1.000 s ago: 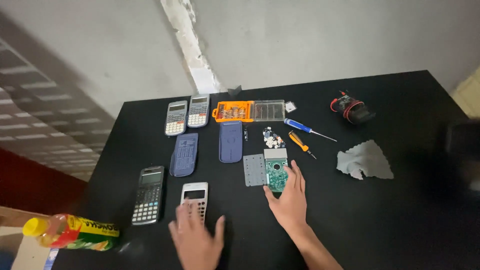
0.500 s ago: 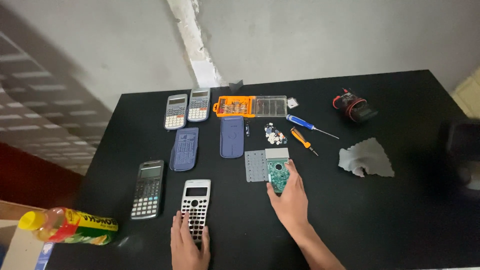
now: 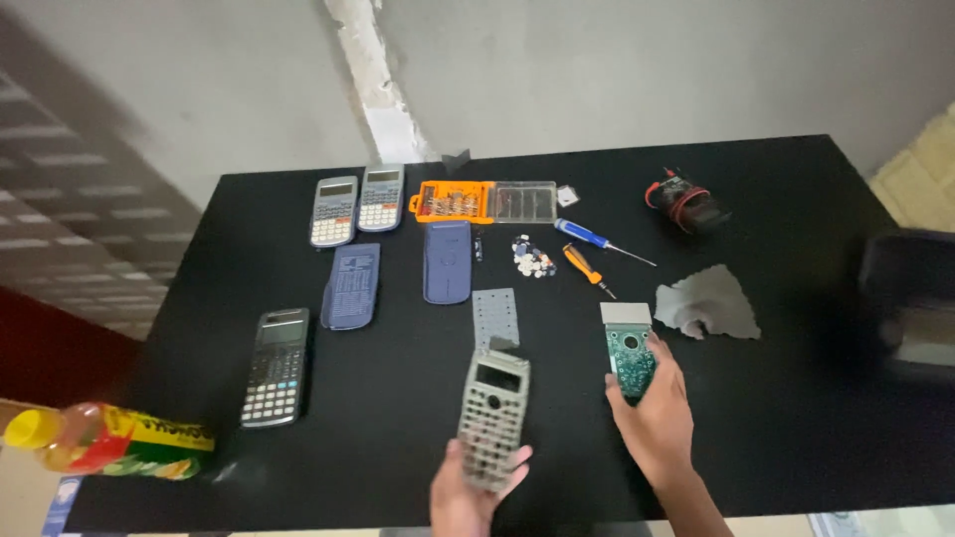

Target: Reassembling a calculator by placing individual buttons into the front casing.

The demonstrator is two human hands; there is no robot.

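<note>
My left hand (image 3: 468, 492) grips a grey calculator front shell (image 3: 493, 418), lifted off the black worktop (image 3: 796, 398), keypad holes facing up. My right hand (image 3: 652, 418) pinches a green circuit board (image 3: 629, 350) lying flat on the worktop, beside a grey cloth (image 3: 708, 301). Grey keypad membrane (image 3: 495, 317) sits just above the shell

My left hand (image 3: 468, 492) lifts a grey calculator front shell (image 3: 493, 416) above the black table (image 3: 776, 428); my right hand (image 3: 652, 418) grips a green circuit board (image 3: 630, 353).
</note>
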